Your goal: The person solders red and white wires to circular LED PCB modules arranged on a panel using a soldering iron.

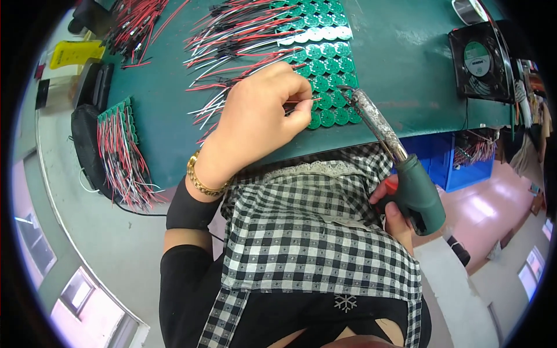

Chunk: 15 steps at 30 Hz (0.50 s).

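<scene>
Thumb and forefinger of my left hand [264,104] are pinched together on a thin red wire [315,99]. The wire's end reaches over a panel of round green circuit boards [331,66] on the bench. My right hand [397,223] is wrapped round the green handle of a soldering iron [419,194], partly hidden behind it. The iron's metal tip is at the right part of the panel, close to the wire's end; whether it touches a board I cannot tell. Many red, white and black wires [238,49] with dark connectors spread left from the panel, partly under my left hand.
A wired board panel [125,151] hangs at the bench's left edge, near a black pouch [87,130]. More red wires [136,26] lie at the far left. On the right stand a black fan [478,64] and a solder spool [469,10]. Below is a blue crate [470,171].
</scene>
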Motion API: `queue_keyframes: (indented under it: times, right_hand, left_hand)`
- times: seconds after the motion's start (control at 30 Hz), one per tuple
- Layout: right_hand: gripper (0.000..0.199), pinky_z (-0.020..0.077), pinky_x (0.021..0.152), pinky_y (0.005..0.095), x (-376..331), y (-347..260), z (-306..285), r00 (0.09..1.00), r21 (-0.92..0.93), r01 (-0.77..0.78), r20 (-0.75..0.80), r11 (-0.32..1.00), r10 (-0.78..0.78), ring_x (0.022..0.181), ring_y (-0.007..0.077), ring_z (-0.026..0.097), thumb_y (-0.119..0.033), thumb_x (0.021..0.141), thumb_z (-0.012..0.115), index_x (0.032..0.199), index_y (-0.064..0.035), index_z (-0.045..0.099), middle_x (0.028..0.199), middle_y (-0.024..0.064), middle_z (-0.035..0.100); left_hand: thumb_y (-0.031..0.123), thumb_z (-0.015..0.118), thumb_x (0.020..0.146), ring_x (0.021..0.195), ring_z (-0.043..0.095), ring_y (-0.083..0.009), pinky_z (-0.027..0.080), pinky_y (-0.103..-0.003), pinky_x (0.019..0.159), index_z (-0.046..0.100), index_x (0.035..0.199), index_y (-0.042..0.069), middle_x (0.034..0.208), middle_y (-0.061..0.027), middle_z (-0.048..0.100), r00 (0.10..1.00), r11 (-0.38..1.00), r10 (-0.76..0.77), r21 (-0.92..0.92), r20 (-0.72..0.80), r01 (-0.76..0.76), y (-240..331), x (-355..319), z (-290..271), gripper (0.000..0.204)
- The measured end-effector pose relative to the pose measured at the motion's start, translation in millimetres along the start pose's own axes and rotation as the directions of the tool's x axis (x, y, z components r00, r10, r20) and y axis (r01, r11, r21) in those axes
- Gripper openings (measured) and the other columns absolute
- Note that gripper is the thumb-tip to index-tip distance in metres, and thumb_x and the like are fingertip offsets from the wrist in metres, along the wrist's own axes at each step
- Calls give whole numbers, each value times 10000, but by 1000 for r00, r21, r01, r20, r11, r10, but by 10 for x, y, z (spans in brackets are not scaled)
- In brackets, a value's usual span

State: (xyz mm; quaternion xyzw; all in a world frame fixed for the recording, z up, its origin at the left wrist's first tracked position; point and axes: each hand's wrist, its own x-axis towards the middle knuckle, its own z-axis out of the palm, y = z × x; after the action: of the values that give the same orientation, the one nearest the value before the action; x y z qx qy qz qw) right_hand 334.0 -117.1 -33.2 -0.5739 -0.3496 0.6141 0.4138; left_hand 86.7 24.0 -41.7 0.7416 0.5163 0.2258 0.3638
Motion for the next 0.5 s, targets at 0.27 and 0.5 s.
queue_keyframes:
  times: [0.27,0.5]
  right_hand:
    - [319,460,626,288,26,-1,-38,994,-38,-18,109,999,22,675,164,551,-203,799,630,1009,30,574,774,84,573]
    - [296,493,605,291,42,58,-69,983,-128,150,124,980,-134,648,162,599,-79,767,635,1044,24,619,771,91,634]
  left_hand:
    - [-5,661,700,563,493,-90,379,-223,488,577,736,22,698,-24,501,1000,999,2,-40,-10,-2,-36,10,48,95]
    - [-5,651,689,560,503,-91,388,-221,491,572,726,22,688,-25,496,1000,1000,7,-13,-16,-7,-12,13,50,91]
